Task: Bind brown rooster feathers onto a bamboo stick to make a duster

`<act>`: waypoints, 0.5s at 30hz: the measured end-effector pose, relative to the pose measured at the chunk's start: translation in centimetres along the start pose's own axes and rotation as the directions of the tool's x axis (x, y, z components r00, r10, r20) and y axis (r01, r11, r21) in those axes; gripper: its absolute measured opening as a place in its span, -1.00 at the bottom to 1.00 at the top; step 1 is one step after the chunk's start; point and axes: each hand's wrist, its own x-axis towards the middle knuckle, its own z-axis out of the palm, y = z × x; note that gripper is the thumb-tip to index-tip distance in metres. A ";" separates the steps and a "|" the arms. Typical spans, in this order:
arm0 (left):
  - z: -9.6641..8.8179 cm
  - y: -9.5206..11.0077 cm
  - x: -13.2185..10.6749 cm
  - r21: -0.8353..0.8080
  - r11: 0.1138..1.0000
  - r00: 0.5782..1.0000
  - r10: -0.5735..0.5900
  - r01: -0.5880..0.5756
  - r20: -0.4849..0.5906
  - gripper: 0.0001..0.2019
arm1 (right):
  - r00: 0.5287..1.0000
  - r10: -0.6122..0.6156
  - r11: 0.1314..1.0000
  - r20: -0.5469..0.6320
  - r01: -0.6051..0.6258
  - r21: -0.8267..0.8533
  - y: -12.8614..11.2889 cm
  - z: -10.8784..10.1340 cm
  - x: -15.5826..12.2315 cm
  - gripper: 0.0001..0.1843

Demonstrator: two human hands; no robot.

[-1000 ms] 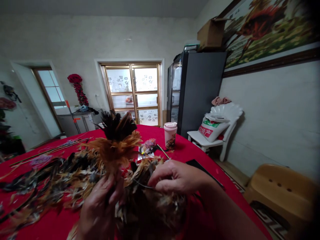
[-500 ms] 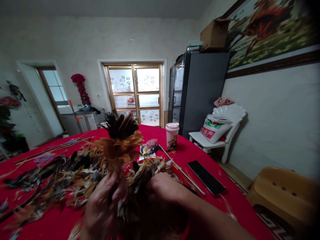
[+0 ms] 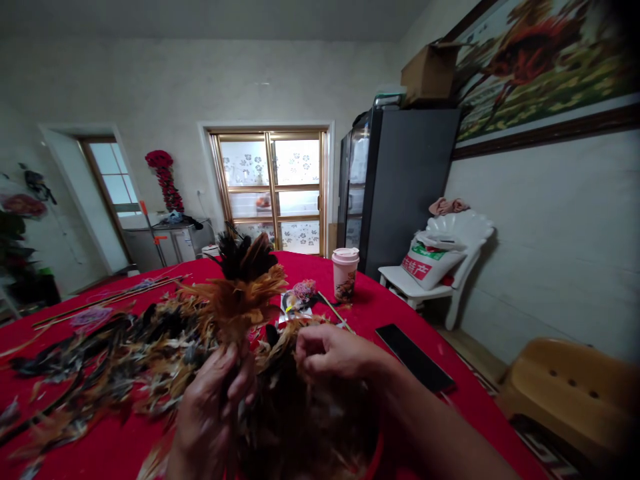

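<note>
My left hand [image 3: 213, 400] is closed around the base of a feather duster [image 3: 245, 290], held upright in front of me. Black feathers top it, with a ring of orange-brown ones below; its handle is hidden. To the right, my right hand [image 3: 330, 353] is raised over a red basin [image 3: 377, 453], thumb and fingers curled together in a pinch. Whatever is between those fingers is too small or hidden to make out. Dark and tan feathers [image 3: 300, 427] fill the basin, deep in shadow.
Loose feathers [image 3: 135, 353] spread over the red tablecloth [image 3: 300, 263] at left, near thin sticks [image 3: 100, 303]. Beyond the basin are pink string [image 3: 304, 290], a lidded cup [image 3: 345, 275] and another stick [image 3: 335, 310]. A phone [image 3: 415, 357] lies at right, with chairs past the table edge.
My right hand has lifted a little out of the feathers in the basin, its fingers now showing in a pinch. The left hand keeps the feather duster in nearly the same place.
</note>
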 end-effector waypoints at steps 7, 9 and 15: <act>-0.2 -2.2 0.2 0.060 0.993 0.995 -0.101 0.099 0.021 -0.79 | 0.981 -0.151 0.970 -0.118 0.124 -0.209 -1.7 -0.3 -1.3 -0.87; 0.4 -2.8 -0.1 0.087 0.989 0.992 -0.124 0.122 0.017 -0.77 | 0.962 -0.231 0.903 -0.147 0.156 -0.400 -2.7 0.0 -2.1 -0.86; 1.5 -4.1 -1.2 0.073 0.973 0.976 -0.219 0.218 0.010 -0.79 | 0.922 -0.371 0.587 -0.113 0.139 -0.797 -4.5 1.3 -3.6 -0.85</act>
